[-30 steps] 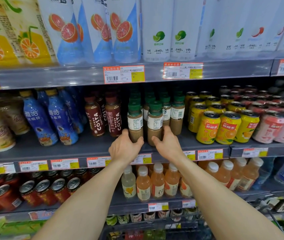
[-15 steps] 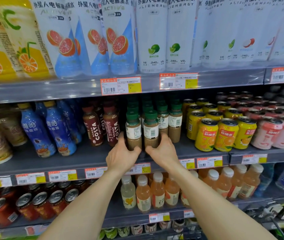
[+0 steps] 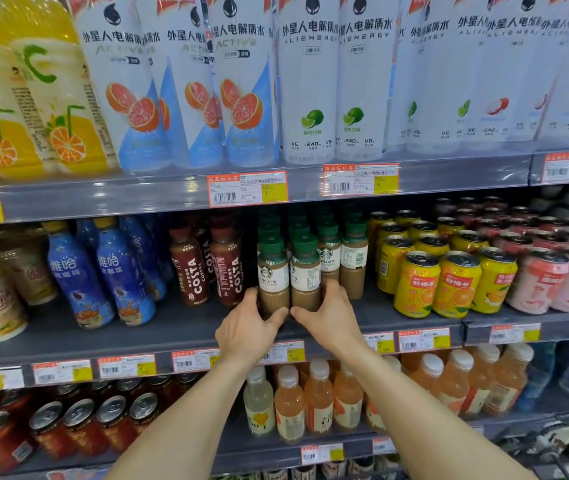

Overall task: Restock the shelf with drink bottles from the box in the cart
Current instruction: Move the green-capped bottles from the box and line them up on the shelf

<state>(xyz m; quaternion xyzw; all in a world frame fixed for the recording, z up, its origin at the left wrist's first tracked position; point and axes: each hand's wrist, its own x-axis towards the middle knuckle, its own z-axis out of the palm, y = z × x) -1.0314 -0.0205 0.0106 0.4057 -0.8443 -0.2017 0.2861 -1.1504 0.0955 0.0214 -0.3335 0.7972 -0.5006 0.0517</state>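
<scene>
Two green-capped latte bottles stand side by side at the front of the middle shelf (image 3: pixel 179 327): the left latte bottle (image 3: pixel 272 271) and the right latte bottle (image 3: pixel 306 268). My left hand (image 3: pixel 246 330) wraps the base of the left one. My right hand (image 3: pixel 328 317) wraps the base of the right one. The thumbs nearly meet in front of the bottles. More green-capped bottles (image 3: pixel 352 258) stand in rows behind and to the right. The box and the cart are out of view.
Brown Costa bottles (image 3: pixel 207 268) stand left of the latte rows, blue bottles (image 3: pixel 116 271) further left. Yellow orange-drink cans (image 3: pixel 449 282) and pink cans (image 3: pixel 553 278) fill the right. Tall white bottles (image 3: pixel 311 81) stand on the shelf above, orange juice bottles (image 3: pixel 317 396) and red cans (image 3: pixel 78 427) below.
Both hands have closed in from the sides until the thumbs nearly touch in front of the two front bottles. The camera has moved closer and tilted up.
</scene>
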